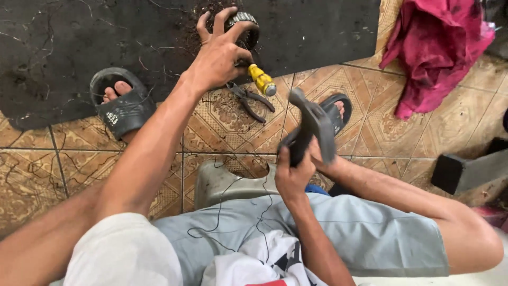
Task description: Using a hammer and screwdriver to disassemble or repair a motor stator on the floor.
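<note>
Reaching out over the black floor mat [63,42], your left hand [217,55] meets the yellow-handled screwdriver [262,80] while your right hand [294,172] grips a grey hammer [312,124].

Your left fingers are spread wide, thumb side touching the screwdriver's handle; its long axis runs from under your palm down to the right, toward you. Your left hand is much nearer it; pliers [250,99] lie just beside, a toothed metal ring [244,26] beyond your fingertips. Right fingers are wrapped tight on the hammer, held above your lap.

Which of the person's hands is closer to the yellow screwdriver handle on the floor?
Left. The left hand reaches out to the floor and touches the top of the yellow screwdriver handle. The right hand is back over the lap, gripping a hammer, apart from the screwdriver.
</note>
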